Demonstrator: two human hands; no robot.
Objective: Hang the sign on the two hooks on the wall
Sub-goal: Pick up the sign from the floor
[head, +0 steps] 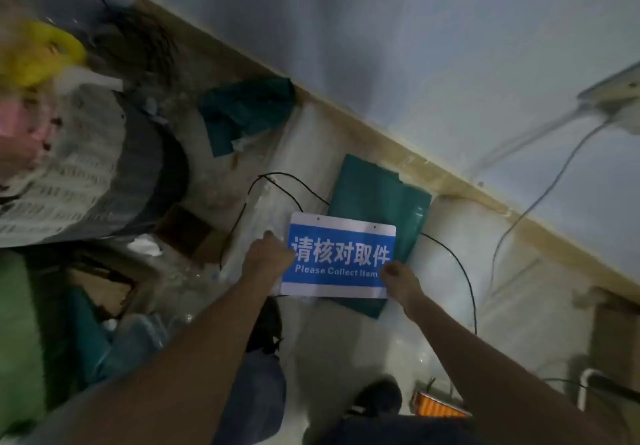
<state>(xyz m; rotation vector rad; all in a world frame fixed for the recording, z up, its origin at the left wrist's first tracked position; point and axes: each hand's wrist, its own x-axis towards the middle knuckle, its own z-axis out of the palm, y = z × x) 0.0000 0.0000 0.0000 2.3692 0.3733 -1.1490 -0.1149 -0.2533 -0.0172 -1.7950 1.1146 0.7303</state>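
Observation:
A blue and white sign (341,247) with white Chinese characters and "Please Collect Item" is held low over the floor. Two small holes sit near its top edge. My left hand (268,254) grips its left edge. My right hand (398,280) pinches its lower right corner. The sign partly covers a dark green bag (381,192) lying on the floor. No hooks are in view on the pale wall (415,46).
A black cable (277,181) loops across the floor behind the sign. A crumpled green bag (246,109) lies by the wooden baseboard (398,147). A full trash bin (79,174) stands at left. A white cord (540,199) hangs from a wall socket (616,95) at right.

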